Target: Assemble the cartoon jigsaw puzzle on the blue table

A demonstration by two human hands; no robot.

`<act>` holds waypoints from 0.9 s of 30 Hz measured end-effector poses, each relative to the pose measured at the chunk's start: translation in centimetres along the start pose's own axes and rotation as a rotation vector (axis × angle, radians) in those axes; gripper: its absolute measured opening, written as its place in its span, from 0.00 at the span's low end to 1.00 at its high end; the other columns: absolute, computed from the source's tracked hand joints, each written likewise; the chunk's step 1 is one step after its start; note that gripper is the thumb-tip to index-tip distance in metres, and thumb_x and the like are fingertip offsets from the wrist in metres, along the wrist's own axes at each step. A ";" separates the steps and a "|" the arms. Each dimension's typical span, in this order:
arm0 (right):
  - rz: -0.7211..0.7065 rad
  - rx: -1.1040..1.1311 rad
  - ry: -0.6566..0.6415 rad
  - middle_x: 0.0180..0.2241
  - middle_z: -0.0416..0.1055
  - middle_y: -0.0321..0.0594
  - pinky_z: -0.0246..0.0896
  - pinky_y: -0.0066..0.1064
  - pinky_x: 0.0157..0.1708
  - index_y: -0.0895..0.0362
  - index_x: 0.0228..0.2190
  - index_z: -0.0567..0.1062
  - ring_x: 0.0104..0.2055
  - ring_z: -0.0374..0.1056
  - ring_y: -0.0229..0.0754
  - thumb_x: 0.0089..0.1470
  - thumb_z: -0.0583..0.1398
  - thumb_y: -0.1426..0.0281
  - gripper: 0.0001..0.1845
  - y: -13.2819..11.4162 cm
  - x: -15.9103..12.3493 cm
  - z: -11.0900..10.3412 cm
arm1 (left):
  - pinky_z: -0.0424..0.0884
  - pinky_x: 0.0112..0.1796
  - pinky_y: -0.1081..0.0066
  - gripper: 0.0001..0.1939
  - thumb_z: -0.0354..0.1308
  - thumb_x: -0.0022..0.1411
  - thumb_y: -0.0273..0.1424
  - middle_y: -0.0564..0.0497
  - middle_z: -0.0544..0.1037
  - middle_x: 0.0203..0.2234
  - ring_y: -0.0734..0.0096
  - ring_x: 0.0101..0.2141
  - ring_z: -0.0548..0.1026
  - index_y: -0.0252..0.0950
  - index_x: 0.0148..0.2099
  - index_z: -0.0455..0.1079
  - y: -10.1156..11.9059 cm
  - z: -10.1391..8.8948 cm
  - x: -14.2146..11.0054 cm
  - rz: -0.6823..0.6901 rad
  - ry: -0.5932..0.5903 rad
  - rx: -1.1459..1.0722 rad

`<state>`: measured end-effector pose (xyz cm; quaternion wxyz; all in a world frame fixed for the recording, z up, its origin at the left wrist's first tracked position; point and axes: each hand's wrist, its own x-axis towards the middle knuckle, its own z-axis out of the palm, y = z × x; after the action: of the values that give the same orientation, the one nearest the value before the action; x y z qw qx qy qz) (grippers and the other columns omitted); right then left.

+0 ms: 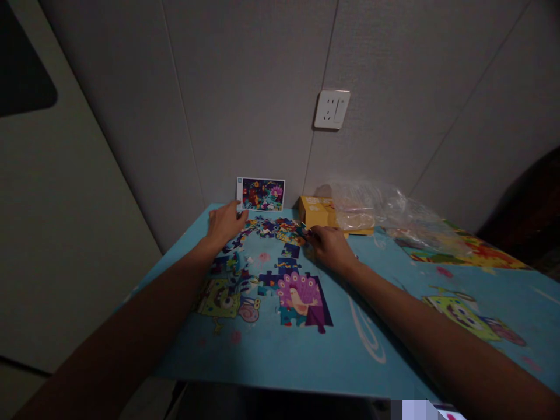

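My left hand (226, 224) is at the back left of the table, fingers apart, close to the lower left corner of a picture card (262, 195) leaning on the wall. Whether a fingertip touches the card I cannot tell. At the back right of the loose jigsaw pieces (268, 227), my right hand (329, 245) pinches a small puzzle piece (304, 230) between thumb and fingers. Nearer to me lies a joined puzzle section (300, 297) with a pink peacock. More pieces run up the left side, partly hidden by my left forearm.
A yellow box (315, 211) stands against the wall, with clear plastic bags (371, 204) beside it. Farther right lies a colourful printed sheet (476, 251). The blue cartoon-printed tablecloth (262, 361) covers the table. A socket (331, 109) is on the wall.
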<state>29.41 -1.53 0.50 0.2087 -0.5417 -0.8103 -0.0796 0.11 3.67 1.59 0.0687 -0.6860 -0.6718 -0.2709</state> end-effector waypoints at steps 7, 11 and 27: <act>-0.017 -0.005 -0.041 0.32 0.77 0.47 0.50 0.32 0.37 0.59 0.35 0.74 0.34 0.70 0.43 0.64 0.52 0.66 0.14 0.0 0.0 0.0 | 0.61 0.51 0.48 0.32 0.52 0.60 0.53 0.35 0.71 0.51 0.42 0.54 0.66 0.39 0.60 0.67 -0.7 0.5 -0.3 0.026 -0.143 0.073; -0.019 -0.006 -0.059 0.31 0.77 0.46 0.49 0.32 0.36 0.58 0.33 0.75 0.33 0.70 0.43 0.64 0.51 0.65 0.15 -0.2 0.0 -0.2 | 0.57 0.52 0.40 0.32 0.51 0.57 0.57 0.37 0.70 0.52 0.39 0.55 0.64 0.44 0.56 0.72 -0.9 1.3 -0.4 0.137 -0.331 0.096; -0.020 0.039 -0.043 0.32 0.77 0.46 0.53 0.31 0.36 0.60 0.39 0.75 0.34 0.71 0.44 0.64 0.53 0.66 0.14 -0.2 0.0 0.0 | 0.60 0.53 0.58 0.29 0.57 0.59 0.47 0.45 0.81 0.40 0.52 0.47 0.75 0.34 0.56 0.71 -0.4 0.3 -0.1 0.106 -0.257 -0.050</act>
<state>29.23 -1.58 0.48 0.2010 -0.5308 -0.8215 -0.0542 -0.17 3.76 1.18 -0.0210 -0.7510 -0.6310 -0.1935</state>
